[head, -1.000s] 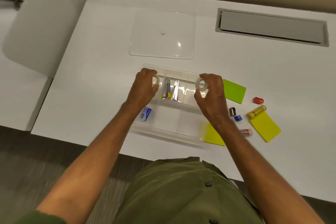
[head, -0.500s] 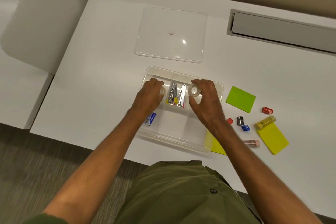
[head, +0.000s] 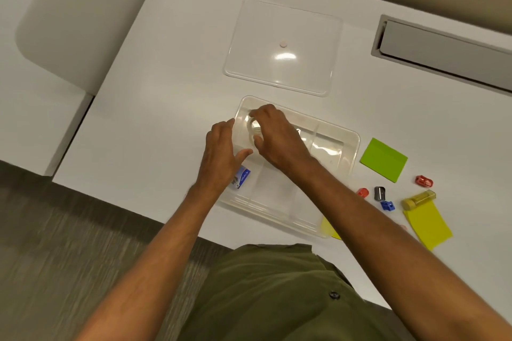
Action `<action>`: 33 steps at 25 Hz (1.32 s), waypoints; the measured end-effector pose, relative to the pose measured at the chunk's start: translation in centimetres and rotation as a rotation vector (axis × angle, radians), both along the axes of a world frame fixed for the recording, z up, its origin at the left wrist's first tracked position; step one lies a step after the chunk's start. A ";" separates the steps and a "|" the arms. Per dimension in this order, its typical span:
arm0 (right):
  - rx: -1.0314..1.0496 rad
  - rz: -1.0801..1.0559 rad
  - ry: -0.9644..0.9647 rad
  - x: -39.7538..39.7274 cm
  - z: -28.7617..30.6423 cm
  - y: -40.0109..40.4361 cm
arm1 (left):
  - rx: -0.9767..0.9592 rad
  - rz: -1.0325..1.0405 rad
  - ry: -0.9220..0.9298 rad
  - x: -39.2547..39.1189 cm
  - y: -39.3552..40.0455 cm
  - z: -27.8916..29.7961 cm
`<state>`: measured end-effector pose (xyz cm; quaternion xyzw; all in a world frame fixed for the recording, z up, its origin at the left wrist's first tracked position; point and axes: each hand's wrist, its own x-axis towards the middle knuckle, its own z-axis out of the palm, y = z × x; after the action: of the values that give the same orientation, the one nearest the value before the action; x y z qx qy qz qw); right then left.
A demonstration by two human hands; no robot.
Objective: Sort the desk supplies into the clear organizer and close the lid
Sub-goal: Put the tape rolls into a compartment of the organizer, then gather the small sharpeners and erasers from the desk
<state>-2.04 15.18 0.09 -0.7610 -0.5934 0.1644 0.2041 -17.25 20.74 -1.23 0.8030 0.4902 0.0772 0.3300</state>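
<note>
The clear organizer [head: 349, 151] lies on the white desk in front of me, with its clear lid [head: 282, 46] flat on the desk behind it. My right hand [head: 279, 138] reaches across to the far-left compartment and pinches a clear tape roll [head: 253, 127] there. My left hand [head: 223, 155] hovers at the organizer's left edge, fingers apart and holding nothing. A small blue staple box [head: 243, 178] sits in the near-left compartment. My right hand hides most of the middle compartment.
Right of the organizer lie a green sticky pad [head: 383, 159], a yellow sticky pad [head: 428, 223], two red sharpeners [head: 424, 180], a grey one [head: 379, 193], a blue one [head: 388, 205] and a yellow tube [head: 418, 198]. A grey cable tray [head: 443, 48] is set into the desk's back right.
My right hand carried its tape roll leftward to the far-left compartment. My left hand let go of its roll and drew back to the organizer's left edge.
</note>
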 end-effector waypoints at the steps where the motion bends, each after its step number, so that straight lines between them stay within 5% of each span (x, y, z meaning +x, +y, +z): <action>1: -0.027 0.026 -0.071 -0.3 -0.6 0.4 | -0.012 0.008 -0.003 0.0 0.1 0.0; 9: -0.211 0.063 -0.362 -0.2 -3.6 1.0 | -0.070 0.017 0.015 -0.1 0.3 -0.3; 24: 0.237 -0.407 -0.017 5.7 0.2 -11.9 | 0.230 -0.210 0.013 3.7 -5.1 1.5; 33: 0.119 -0.792 0.102 9.2 -1.7 -25.3 | 0.192 -0.603 -0.056 11.8 -15.4 2.0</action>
<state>7.18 -10.16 -1.62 -0.9085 -0.2517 0.0758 0.3248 -5.41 5.33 0.81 0.9372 0.2113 0.0437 0.2740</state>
